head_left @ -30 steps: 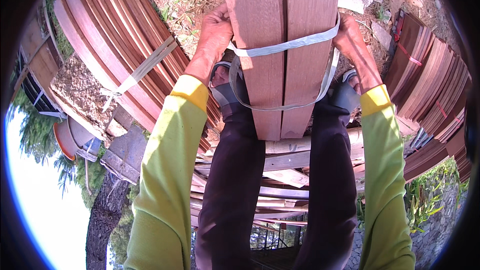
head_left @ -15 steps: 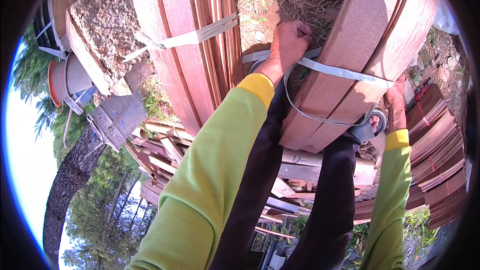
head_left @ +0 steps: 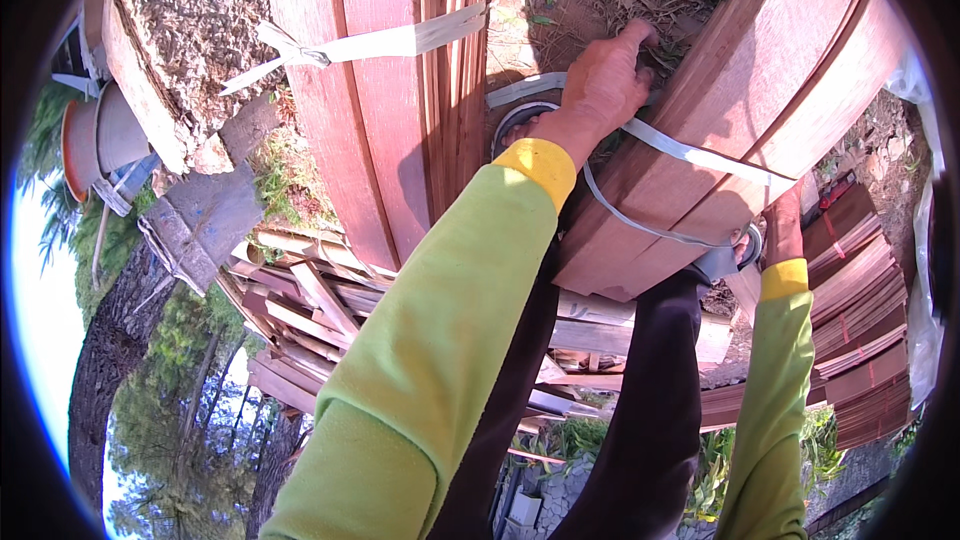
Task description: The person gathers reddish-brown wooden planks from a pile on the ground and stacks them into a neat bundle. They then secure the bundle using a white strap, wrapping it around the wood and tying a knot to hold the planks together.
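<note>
The left hand (head_left: 603,90) reaches forward and presses, fingers curled, against the upper left edge of a bundle of reddish wooden slats (head_left: 735,130), right where a pale strap (head_left: 690,155) wraps around it; whether it grips the strap or only the wood I cannot tell. The bundle lies just ahead of the person's legs, its long axis running from lower left, near the knees, up to the right. The right hand (head_left: 783,228) sits at the bundle's lower right edge, mostly hidden behind the slats, so its grip cannot be read either. Both hands touch the bundle, the left farther along its length. A loose loop of the strap hangs across the face of the slats between the two hands. Just to the left stands a second strapped bundle (head_left: 385,90), nearly touching the left sleeve, with a rough concrete block (head_left: 175,40) beyond it. More stacked slats (head_left: 860,340) lie to the right, and scrap boards (head_left: 310,310) clutter the ground below.
</note>
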{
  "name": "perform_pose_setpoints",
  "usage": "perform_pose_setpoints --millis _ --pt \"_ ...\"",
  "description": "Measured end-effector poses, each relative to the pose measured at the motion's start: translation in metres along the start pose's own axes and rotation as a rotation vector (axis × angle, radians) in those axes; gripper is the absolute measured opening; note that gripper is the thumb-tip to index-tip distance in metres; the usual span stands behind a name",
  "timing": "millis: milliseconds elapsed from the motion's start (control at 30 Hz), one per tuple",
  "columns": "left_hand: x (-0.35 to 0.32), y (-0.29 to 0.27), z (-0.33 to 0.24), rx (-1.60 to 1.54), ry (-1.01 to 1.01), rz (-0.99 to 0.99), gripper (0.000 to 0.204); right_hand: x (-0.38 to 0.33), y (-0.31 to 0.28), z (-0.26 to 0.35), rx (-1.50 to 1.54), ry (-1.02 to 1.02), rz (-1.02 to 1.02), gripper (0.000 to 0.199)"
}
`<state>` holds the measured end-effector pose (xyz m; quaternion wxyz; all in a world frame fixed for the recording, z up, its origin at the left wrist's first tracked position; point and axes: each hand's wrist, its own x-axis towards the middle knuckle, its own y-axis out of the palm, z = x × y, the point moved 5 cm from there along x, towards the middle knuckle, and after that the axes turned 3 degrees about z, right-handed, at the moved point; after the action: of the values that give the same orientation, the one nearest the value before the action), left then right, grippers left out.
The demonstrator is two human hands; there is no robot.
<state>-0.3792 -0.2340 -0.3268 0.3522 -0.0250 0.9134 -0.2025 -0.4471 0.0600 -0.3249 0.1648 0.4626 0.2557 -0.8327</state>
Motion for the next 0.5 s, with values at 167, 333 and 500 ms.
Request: perform_pose_setpoints --millis 167,333,500 --pt "0.009 0.004 -0.014 0.353 0.068 0.166 0.023 0.001 0.003 0.004 -0.022 0.01 0.016 0.029" --pt "0.019 -0.001 -0.013 0.385 0.078 0.098 0.017 -0.008 0.001 0.01 -0.019 0.018 0.027 0.03" --pt "0.039 -0.049 -0.034 0.099 0.084 -0.028 0.016 -0.022 0.0 0.021 0.016 0.055 0.062 0.032"
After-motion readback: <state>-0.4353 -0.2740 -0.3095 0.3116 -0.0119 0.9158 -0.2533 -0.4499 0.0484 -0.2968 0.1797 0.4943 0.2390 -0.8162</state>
